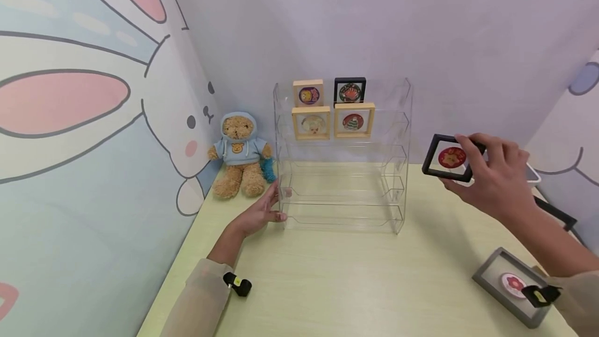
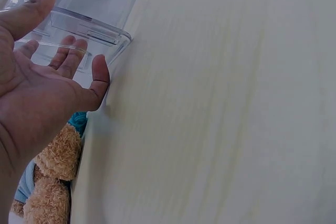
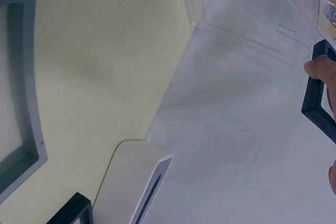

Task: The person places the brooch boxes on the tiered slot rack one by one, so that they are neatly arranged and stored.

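- Right hand [image 1: 500, 178]: pinches a black frame [image 1: 450, 158] with a red round picture, raised to the right of the clear rack [image 1: 346, 213].
- Left hand [image 1: 259, 214]: fingers loosely spread at the rack's near left side.
- Rack: four small frames [image 1: 311, 124] on its upper tiers.
- Left, beside the rack: teddy bear [image 1: 241, 155].
- Near right: grey frame [image 1: 507, 286], partly covered by the right sleeve [image 1: 580, 298].
- Behind the right forearm: another black frame [image 1: 557, 214], partly hidden.
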Motion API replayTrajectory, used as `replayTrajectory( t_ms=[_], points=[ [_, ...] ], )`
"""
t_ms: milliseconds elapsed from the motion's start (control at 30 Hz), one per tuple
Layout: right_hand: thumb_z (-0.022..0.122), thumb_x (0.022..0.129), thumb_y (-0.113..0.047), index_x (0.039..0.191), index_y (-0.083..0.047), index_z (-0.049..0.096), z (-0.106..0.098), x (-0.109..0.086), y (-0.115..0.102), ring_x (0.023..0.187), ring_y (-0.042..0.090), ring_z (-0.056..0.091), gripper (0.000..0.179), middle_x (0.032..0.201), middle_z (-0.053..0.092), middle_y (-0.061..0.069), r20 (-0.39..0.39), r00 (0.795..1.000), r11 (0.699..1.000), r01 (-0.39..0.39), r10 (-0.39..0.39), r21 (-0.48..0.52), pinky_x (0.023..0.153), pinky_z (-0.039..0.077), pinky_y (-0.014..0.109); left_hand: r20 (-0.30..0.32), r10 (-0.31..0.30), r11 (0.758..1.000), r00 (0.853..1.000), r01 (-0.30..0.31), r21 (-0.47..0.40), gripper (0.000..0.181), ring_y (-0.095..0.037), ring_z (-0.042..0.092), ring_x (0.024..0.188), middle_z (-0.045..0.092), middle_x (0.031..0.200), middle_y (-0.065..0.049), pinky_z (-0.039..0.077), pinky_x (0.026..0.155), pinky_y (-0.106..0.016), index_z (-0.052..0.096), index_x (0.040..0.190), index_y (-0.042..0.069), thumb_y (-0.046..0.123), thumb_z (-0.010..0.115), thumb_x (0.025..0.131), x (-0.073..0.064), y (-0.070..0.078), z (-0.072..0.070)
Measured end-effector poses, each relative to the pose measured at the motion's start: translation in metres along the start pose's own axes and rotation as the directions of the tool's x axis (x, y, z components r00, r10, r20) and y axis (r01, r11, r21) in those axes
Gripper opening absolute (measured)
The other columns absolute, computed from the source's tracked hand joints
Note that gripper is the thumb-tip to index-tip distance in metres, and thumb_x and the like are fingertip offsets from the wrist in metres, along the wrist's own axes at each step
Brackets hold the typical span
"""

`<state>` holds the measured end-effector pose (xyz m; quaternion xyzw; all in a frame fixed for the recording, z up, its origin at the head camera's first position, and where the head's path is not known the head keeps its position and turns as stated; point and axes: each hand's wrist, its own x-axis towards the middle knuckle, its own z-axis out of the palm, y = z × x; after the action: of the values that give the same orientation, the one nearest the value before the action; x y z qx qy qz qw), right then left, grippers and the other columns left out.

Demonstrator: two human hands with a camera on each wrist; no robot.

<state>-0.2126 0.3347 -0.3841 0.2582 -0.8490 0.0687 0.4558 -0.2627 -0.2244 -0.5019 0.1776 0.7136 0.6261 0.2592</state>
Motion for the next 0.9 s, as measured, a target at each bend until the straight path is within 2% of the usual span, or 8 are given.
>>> replayTrajectory(
  t_ms=[167, 533, 633, 733, 767, 800, 900],
  points=[
    [0.046, 0.102, -0.076, 0.155, -0.003, 0.056, 0.009, 0.015, -0.011, 0.114, 0.057, 0.038, 0.09, 0.142, 0.051, 0.034, -0.026, 0.999, 0.999, 0.02, -0.019, 0.028, 0.076, 0.024, 0.072, 0.001, 0.009, 1.0, 1.0, -0.009, 0.004, 0.12, -0.035, -0.003, 0.175, -0.005, 0.187, -0.009, 0.02, 0.133, -0.067, -0.016, 0.177, 0.036, 0.01, 0.075, 0.105, 0.0, 0.0, -0.001],
    [0.035, 0.108, -0.072, 0.162, -0.003, 0.049, 0.026, 0.047, -0.04, 0.12, 0.058, 0.039, 0.088, 0.144, 0.048, 0.036, 0.061, 0.99, 0.99, 0.122, -0.126, 0.063, 0.081, 0.029, 0.071, 0.014, 0.026, 1.0, 1.0, -0.026, -0.012, 0.121, -0.035, -0.002, 0.175, 0.004, 0.186, -0.009, 0.021, 0.133, -0.066, -0.015, 0.177, 0.034, 0.011, 0.077, 0.103, 0.001, -0.002, -0.002],
    [0.066, 0.104, -0.055, 0.162, -0.003, 0.049, 0.034, 0.057, -0.049, 0.12, 0.057, 0.042, 0.08, 0.144, 0.049, 0.036, 0.059, 0.987, 0.987, 0.148, -0.152, 0.067, 0.082, 0.031, 0.07, 0.014, 0.03, 1.0, 0.999, -0.03, -0.009, 0.12, -0.035, -0.001, 0.175, 0.006, 0.186, -0.009, 0.023, 0.132, -0.065, -0.016, 0.177, 0.034, 0.01, 0.076, 0.104, 0.001, -0.002, -0.002],
    [0.094, 0.081, -0.035, 0.162, -0.004, 0.051, 0.044, 0.066, -0.058, 0.12, 0.055, 0.044, 0.097, 0.143, 0.051, 0.033, 0.049, 0.983, 0.983, 0.173, -0.176, 0.065, 0.084, 0.033, 0.069, 0.013, 0.027, 1.0, 1.0, -0.027, -0.006, 0.12, -0.034, -0.001, 0.175, 0.006, 0.186, -0.008, 0.024, 0.132, -0.064, -0.016, 0.177, 0.034, 0.01, 0.076, 0.104, 0.001, -0.001, -0.002],
    [0.1, 0.071, -0.029, 0.161, -0.004, 0.052, 0.047, 0.069, -0.062, 0.121, 0.055, 0.045, 0.105, 0.143, 0.052, 0.033, 0.041, 0.982, 0.982, 0.179, -0.182, 0.066, 0.084, 0.034, 0.069, 0.013, 0.026, 1.0, 1.0, -0.026, -0.007, 0.12, -0.033, -0.001, 0.175, 0.006, 0.186, -0.008, 0.024, 0.132, -0.064, -0.016, 0.177, 0.034, 0.01, 0.076, 0.104, 0.001, -0.001, -0.002],
    [0.104, 0.068, -0.027, 0.161, -0.004, 0.052, 0.051, 0.071, -0.065, 0.121, 0.054, 0.045, 0.109, 0.142, 0.052, 0.032, 0.041, 0.981, 0.981, 0.185, -0.188, 0.062, 0.084, 0.035, 0.069, 0.013, 0.023, 1.0, 1.0, -0.023, -0.008, 0.12, -0.033, 0.0, 0.175, 0.006, 0.186, -0.008, 0.024, 0.132, -0.064, -0.016, 0.177, 0.035, 0.01, 0.076, 0.104, 0.001, -0.001, -0.001],
    [0.107, 0.067, -0.028, 0.161, -0.004, 0.052, 0.06, 0.076, -0.073, 0.123, 0.052, 0.044, 0.112, 0.144, 0.052, 0.031, 0.06, 0.978, 0.979, 0.196, -0.199, 0.053, 0.086, 0.036, 0.068, 0.014, 0.018, 1.0, 1.0, -0.018, -0.007, 0.12, -0.033, -0.001, 0.175, 0.005, 0.186, -0.007, 0.023, 0.132, -0.065, -0.015, 0.177, 0.036, 0.012, 0.077, 0.104, 0.001, 0.0, -0.001]
  ],
)
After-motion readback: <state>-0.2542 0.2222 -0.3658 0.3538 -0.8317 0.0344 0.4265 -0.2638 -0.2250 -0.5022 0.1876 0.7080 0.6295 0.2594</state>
